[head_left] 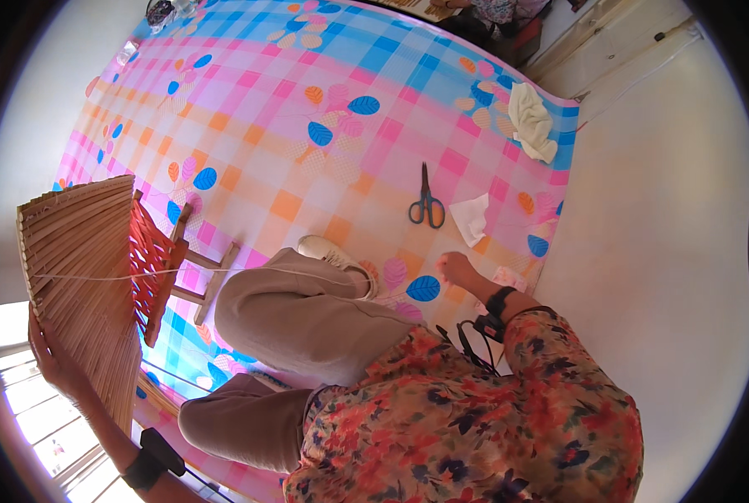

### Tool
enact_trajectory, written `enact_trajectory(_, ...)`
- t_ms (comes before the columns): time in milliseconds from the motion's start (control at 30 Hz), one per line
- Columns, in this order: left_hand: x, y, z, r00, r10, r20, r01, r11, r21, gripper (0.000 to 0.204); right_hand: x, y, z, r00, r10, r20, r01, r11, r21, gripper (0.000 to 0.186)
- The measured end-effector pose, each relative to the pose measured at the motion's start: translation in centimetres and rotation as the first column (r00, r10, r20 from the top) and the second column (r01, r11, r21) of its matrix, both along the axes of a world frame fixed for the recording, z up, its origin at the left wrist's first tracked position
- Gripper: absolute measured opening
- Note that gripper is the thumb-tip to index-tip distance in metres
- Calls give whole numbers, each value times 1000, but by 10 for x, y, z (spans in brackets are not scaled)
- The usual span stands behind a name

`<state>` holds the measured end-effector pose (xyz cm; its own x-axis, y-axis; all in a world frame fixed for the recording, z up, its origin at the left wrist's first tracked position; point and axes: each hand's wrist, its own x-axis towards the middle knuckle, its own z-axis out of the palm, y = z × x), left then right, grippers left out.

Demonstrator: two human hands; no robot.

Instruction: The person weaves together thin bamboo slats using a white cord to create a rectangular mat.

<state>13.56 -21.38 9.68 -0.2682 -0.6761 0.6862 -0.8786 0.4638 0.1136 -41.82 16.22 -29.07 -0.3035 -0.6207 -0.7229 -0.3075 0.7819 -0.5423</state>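
A pleated panel of thin tan strips [81, 251], perhaps reed or palm leaf, stands at the left. My left hand [54, 362] grips its lower left edge, fingers partly hidden along the rim. A thin white thread [224, 273] crosses the panel and stretches over my raised knee toward the right. My right hand [457, 268] is closed at the thread's right end, low over the mat, and appears to pinch it. Just behind the panel is a wooden frame [211, 272] with red woven strapping [146, 268]. Black-handled scissors [426, 208] lie beyond my right hand.
A checked, leaf-printed mat [257, 159] covers the floor. White paper [472, 220] lies beside the scissors, and a cream cloth [531, 121] at the far right. Black cables [475, 344] hang near my right forearm. A barred window [43, 411] is at lower left; another person [496, 12] sits at the top.
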Motion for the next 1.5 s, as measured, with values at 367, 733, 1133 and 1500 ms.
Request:
enact_trajectory(367,-46,33,5,984,-8,179,8,1000,2,38,6,-108,-103,529,275,-803,-322,940,109,24)
enact_trajectory(733,-102,58,15,990,-67,122,63,997,36,44,-16,-109,-148,649,189,-737,-433,888,-154,28)
enact_trajectory(1133,-98,81,33,992,-106,69,107,994,-3,49,79,-271,238,910,226,347,180,539,-823,6)
enact_trajectory(1500,-100,89,34,973,-218,75,217,976,14,51,215,-280,386,853,499,-155,-110,-119,-987,17)
